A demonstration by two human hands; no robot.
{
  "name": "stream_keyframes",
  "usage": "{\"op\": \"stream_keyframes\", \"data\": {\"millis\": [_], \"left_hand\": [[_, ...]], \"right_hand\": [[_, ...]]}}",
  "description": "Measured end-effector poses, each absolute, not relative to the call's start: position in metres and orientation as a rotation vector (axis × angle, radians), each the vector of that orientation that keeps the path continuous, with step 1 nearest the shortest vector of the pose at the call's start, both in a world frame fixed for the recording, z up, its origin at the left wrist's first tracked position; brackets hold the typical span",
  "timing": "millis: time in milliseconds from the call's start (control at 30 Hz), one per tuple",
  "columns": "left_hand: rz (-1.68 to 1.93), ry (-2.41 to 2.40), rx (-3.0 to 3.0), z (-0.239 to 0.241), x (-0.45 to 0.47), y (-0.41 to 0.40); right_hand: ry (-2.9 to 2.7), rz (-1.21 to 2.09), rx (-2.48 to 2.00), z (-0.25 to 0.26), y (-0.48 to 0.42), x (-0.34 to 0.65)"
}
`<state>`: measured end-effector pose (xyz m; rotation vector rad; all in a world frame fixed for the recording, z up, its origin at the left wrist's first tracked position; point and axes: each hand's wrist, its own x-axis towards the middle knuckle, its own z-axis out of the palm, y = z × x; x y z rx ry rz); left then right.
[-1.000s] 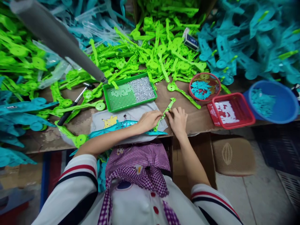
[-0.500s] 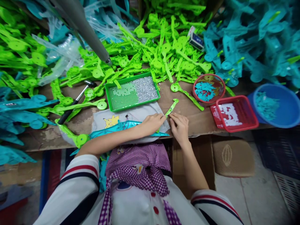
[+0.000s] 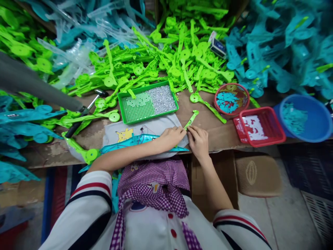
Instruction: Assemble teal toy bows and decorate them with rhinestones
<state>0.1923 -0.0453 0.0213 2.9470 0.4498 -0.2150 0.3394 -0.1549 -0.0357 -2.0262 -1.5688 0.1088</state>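
A small lime-green plastic arm (image 3: 192, 119) sticks up from between my two hands. My left hand (image 3: 172, 136) has its fingers closed on the arm's lower end. At its right side, my right hand (image 3: 199, 138) pinches close to the same spot, and its fingertips hide what they touch. Under my left hand and forearm lies a long turquoise plastic shell (image 3: 123, 144) with thin wires and a small black connector. It rests on a grey cloth (image 3: 156, 123) printed with a yellow cartoon figure.
A green tray (image 3: 121, 110) of small metal screws stands behind the cloth. Heaped green parts (image 3: 182, 55) and turquoise parts (image 3: 256, 52) fill the back. A hammer (image 3: 92, 102) and grey hanging rod (image 3: 49, 85) are left; red baskets (image 3: 281, 133) and a blue basin (image 3: 321, 119) right.
The grey hanging rod has swung left and toward me, from behind the tray to over the hammer. My hands stay almost in place around the green arm.
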Motion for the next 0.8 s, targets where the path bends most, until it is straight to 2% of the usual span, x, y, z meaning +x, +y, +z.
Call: {"op": "stream_keyframes", "data": {"millis": [200,533,800], "left_hand": [[-0.193,0.447,2.995,0.029,0.195,-0.05],[-0.197,0.425,3.0,0.028,0.197,-0.051],[-0.272,0.391,2.902,0.027,0.199,-0.042]], "right_hand": [[-1.538,0.021,-2.061,-0.038,-0.157,0.339],[-1.601,0.062,-2.113,-0.039,-0.155,0.337],[-1.631,0.26,-2.054,-0.027,-0.144,0.359]]}}
